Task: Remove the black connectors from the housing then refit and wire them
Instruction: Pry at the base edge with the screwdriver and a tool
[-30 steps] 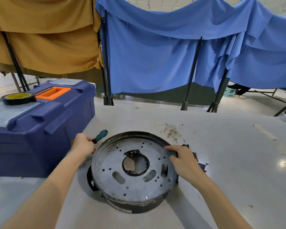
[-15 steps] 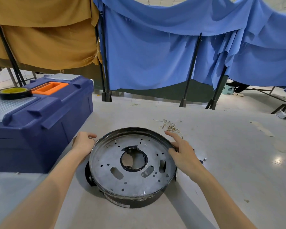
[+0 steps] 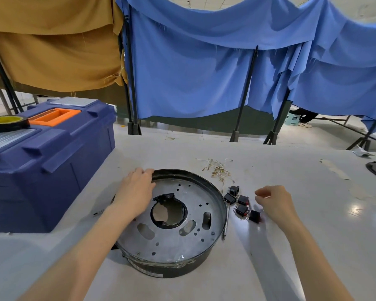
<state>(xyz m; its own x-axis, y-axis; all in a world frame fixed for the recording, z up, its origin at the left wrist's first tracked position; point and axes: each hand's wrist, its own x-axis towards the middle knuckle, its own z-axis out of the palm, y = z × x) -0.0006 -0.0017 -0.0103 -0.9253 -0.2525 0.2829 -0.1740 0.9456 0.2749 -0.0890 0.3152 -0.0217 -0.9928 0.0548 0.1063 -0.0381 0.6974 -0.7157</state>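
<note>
The round black housing (image 3: pixel 172 267) stands on the grey bench (image 3: pixel 313 235), its perforated metal plate facing up. The left hand (image 3: pixel 137 192) lies on the far left part of the plate, and its grip is clamped on the housing, with the fingers bent over the rim. Five black connectors (image 3: pixel 241 210) lie loose on the bench just to the right of the housing. The right hand (image 3: pixel 276 203) is beside them, fingers curled; I cannot tell if its grip holds something. Wire scraps (image 3: pixel 217 169) lie behind the connectors. A blue toolbox (image 3: pixel 52 159) stands on the left, with a tape roll (image 3: pixel 7 123) on top.
</note>
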